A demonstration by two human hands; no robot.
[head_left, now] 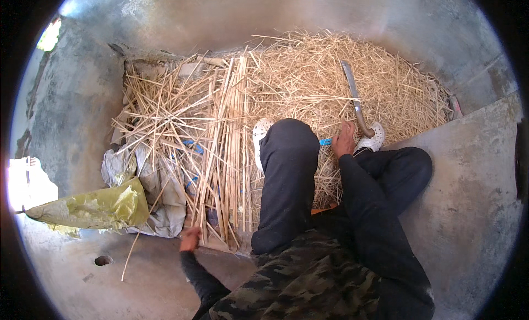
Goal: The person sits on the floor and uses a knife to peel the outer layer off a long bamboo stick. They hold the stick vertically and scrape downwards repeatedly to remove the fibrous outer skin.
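My left hand [190, 239] is low on the left, fingers curled, beside the lower ends of long pale split sticks [225, 127]. What it holds, if anything, is too small to make out. By my bent left knee, the closed fingers of my right hand [344, 139] meet the end of a short blue strip [325, 141]; the strip's other end is hidden behind the knee. Just right of that hand stands a long-bladed knife [351, 83], its curved brown handle at my white clog [374, 137] and its blade reaching away over the straw.
A heap of dry straw [397, 88] covers the far right. More sticks lie crisscrossed [160, 110] at the left, over a grey sack [168, 201]. A yellow-green sheet [99, 207] juts out nearby. Concrete walls [308, 14] surround the spot, and a small round hole [103, 260] is at lower left.
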